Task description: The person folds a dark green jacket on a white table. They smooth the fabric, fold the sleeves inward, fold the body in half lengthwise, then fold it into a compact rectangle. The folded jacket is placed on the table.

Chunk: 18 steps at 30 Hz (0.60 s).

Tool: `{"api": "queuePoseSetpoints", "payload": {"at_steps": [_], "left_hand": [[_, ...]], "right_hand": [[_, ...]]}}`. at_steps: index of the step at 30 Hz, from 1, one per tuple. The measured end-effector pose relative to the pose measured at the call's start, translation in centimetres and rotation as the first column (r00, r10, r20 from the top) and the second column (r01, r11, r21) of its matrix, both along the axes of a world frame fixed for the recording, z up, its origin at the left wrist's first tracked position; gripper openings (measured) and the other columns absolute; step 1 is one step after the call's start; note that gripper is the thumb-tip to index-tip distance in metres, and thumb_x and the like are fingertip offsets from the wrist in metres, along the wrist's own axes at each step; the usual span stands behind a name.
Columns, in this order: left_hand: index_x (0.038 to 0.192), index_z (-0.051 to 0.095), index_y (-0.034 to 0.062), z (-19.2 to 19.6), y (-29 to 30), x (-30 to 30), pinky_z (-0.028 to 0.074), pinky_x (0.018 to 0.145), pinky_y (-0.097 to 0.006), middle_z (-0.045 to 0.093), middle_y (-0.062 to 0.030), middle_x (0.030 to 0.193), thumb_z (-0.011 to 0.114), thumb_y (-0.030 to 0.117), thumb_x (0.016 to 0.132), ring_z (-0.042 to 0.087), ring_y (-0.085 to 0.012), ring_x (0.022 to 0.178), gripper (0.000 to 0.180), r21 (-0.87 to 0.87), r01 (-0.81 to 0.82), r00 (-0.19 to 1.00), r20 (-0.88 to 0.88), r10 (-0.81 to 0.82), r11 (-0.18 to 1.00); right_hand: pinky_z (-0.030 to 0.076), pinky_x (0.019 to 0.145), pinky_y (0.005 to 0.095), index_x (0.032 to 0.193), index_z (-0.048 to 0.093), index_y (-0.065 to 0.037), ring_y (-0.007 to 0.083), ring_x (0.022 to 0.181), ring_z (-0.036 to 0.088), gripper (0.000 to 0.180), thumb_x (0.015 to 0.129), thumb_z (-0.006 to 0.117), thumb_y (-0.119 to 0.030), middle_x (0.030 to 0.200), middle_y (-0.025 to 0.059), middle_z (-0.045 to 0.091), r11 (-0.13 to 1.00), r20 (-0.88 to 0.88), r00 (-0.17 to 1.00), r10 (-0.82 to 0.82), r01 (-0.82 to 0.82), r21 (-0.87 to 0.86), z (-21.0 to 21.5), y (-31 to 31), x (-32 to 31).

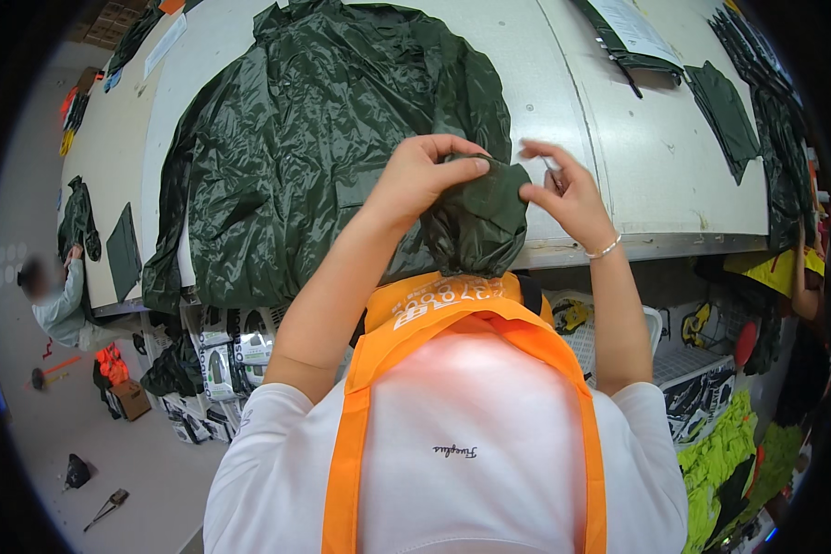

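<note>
A shiny dark green rain jacket (277, 148) lies spread on the white table, its folds reaching the front edge. My left hand (420, 175) pinches the end of a sleeve (489, 198) between thumb and forefinger, raising it near the table's edge. Just right of that sleeve end is my right hand (568, 194), with its thumb tip close to the fabric and its forefinger stretched above. A small, thin metallic thing (552, 177) shows within its curled fingers, too small to name surely.
On the table (637, 175) at far right lie folded dark green garments (722, 115) and a packet with a paper sheet (632, 32). Below are packaged bundles (226, 355) and a white basket (656, 323). Another person (60, 300) works at left; a yellow-sleeved person (771, 277) is at right.
</note>
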<state>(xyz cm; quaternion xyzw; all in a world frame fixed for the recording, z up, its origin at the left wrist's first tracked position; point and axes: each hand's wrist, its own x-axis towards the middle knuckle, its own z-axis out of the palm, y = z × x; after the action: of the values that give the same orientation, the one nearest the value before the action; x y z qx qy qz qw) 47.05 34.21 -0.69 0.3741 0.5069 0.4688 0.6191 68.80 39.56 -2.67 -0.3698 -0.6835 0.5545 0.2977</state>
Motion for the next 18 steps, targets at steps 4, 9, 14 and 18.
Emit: {"api": "queuePoseSetpoints", "payload": {"at_steps": [4,9,14,18], "left_hand": [[0.095,0.065,0.0018,1.1,0.8,0.7,0.049,0.074,-0.021,0.065,-0.0017,0.086,0.069,0.006,0.078,0.061,-0.0089,0.077,0.018,0.04,-0.041,0.992,0.122,0.036,0.998],[0.132,0.033,0.0007,2.4,-1.5,5.3,0.049,0.081,-0.025,0.053,-0.0082,0.105,0.074,-0.001,0.07,0.059,-0.0158,0.091,0.075,0.08,-0.005,0.927,0.375,-0.025,0.997],[0.088,0.055,-0.0007,-3.1,1.3,3.3,0.048,0.066,-0.026,0.06,-0.0078,0.079,0.07,-0.001,0.067,0.058,-0.0132,0.073,0.025,0.454,-0.156,0.787,-0.479,0.388,0.877],[0.075,0.059,0.0025,-4.8,6.0,-4.5,0.043,0.054,-0.029,0.059,-0.0098,0.062,0.06,0.001,0.07,0.056,-0.0197,0.056,0.005,0.634,-0.407,0.462,-0.477,0.747,0.657]], "right_hand": [[0.034,0.053,0.0185,0.094,0.059,-0.004,0.003,0.06,0.038,0.032,0.067,0.077,-0.004,0.074,-0.0055,0.05,0.991,-0.056,0.996,0.07,-0.076,-0.112,-1.6,-0.8,-1.2],[0.04,0.053,0.0249,0.072,0.051,-0.002,0.0089,0.054,0.044,0.012,0.07,0.055,0.009,0.059,0.0017,0.05,0.674,-0.255,0.745,-0.616,0.666,0.318,-3.1,5.3,0.0],[0.037,0.051,0.025,0.071,0.051,0.002,0.0065,0.055,0.042,0.01,0.079,0.057,0.001,0.058,0.0019,0.052,0.85,-0.13,0.873,-0.469,0.487,0.203,-0.3,3.0,-3.9],[0.045,0.056,0.0331,0.088,0.053,0.0,0.0294,0.057,0.054,0.029,0.072,0.073,-0.013,0.067,0.019,0.054,0.975,0.114,0.986,0.12,-0.139,0.173,1.8,-5.2,-7.2]]}}
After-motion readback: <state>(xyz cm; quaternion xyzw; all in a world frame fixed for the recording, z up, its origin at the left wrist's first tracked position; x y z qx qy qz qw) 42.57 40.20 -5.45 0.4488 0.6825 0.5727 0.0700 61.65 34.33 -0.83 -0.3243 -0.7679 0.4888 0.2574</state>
